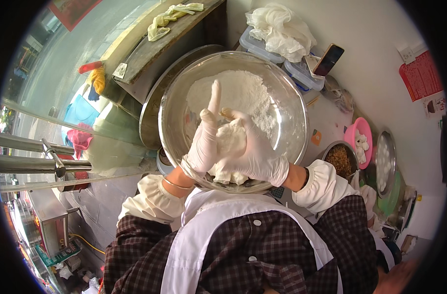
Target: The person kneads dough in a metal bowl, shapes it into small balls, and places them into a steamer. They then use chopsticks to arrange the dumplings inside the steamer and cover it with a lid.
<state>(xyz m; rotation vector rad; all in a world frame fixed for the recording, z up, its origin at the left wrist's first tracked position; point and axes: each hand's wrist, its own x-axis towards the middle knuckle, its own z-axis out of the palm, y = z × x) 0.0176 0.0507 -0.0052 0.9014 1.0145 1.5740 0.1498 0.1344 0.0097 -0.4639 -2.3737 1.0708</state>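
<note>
A large stainless steel bowl point(229, 58) stands before me, with white flour point(241, 88) spread over its far and right inner side. My left hand point(205, 139), in a thin white glove, is at the left of a lump of white dough point(230, 137), its index finger pointing up and away. My right hand point(260, 154), gloved too, curves around the dough's right side, with its fingers closed on it. More dough point(229, 177) lies below my hands at the near inside of the bowl. Whether my left palm presses on the dough is partly hidden.
At right are a metal bowl of brown crumbly filling point(340, 161), a pink bowl point(366, 128) with white pieces and a round tray point(383, 191). Lidded plastic boxes point(258, 47) and a phone point(329, 60) stand behind. A co-worker's gloved hand point(368, 196) is at right.
</note>
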